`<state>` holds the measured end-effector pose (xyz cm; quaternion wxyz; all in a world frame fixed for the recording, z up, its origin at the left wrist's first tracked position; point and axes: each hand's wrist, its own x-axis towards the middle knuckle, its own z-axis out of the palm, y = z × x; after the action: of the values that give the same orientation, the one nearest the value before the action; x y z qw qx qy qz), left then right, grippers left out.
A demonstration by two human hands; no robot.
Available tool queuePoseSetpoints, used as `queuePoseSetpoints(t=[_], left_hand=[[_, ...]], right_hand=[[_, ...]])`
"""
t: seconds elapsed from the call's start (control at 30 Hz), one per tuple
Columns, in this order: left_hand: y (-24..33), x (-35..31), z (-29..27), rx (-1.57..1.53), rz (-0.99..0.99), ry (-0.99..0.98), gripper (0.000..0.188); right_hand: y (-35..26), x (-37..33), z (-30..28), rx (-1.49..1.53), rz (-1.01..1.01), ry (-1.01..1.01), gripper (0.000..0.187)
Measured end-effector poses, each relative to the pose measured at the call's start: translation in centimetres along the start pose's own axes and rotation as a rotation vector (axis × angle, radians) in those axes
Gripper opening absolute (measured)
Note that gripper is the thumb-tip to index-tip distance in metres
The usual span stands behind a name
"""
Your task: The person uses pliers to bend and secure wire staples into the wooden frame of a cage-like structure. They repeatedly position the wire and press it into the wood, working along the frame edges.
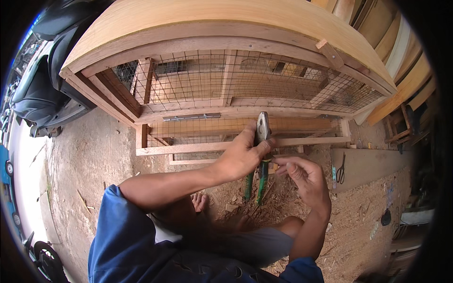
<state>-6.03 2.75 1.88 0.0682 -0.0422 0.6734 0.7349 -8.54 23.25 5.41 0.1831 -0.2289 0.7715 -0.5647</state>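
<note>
My left hand (pixel 243 158) is closed around the upper part of a pair of pliers (pixel 262 181). The metal jaws point up, away from me, and the green and dark handles hang down, slightly spread. A small yellow band or strand shows at the top of one handle. Close beside that spot is my right hand (pixel 306 181), its fingers curled in and their tips at the pliers. Whatever those fingertips pinch is too small to make out. Just beyond both hands stands a wooden frame cage (pixel 245 150) with wire mesh (pixel 188 85) across its front.
A metal hinge (pixel 191 117) and a wooden turn latch (pixel 329 53) are on the cage. Scissors (pixel 341 170) lie on a board (pixel 370 165) at the right. Wood shavings (pixel 349 221) litter the floor. Planks (pixel 401 85) lean at the far right; a motorbike (pixel 40 89) stands left.
</note>
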Motion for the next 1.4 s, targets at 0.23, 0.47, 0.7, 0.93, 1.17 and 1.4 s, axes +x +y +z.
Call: queuePoseSetpoints(t=[0.23, 0.47, 0.7, 0.93, 1.17, 1.4], left_hand=[[3.1, -3.7, 0.4, 0.425, 0.128, -0.395, 0.042], [3.4, -5.9, 0.0, 0.490, 0.236, -0.715, 0.042], [2.0, -5.8, -0.3, 0.500, 0.368, -0.782, 0.045], [1.8, -5.7, -0.4, 0.551, 0.425, -0.812, 0.043], [1.6, -5.6, -0.2, 0.556, 0.420, -0.812, 0.039], [1.6, -5.3, 0.0, 0.558, 0.409, -0.822, 0.039]], right_hand=[[0.4, 6.4, -0.1, -0.079, -0.085, 0.194, 0.028], [0.6, 10.1, 3.5, -0.216, -0.087, 0.191, 0.030], [1.1, 10.9, 4.5, -0.005, -0.035, 0.193, 0.029], [1.6, 10.6, 5.3, 0.111, -0.002, 0.185, 0.032], [2.4, 10.8, 5.7, 0.085, -0.097, 0.208, 0.030], [2.5, 10.8, 5.7, 0.048, -0.115, 0.222, 0.032]])
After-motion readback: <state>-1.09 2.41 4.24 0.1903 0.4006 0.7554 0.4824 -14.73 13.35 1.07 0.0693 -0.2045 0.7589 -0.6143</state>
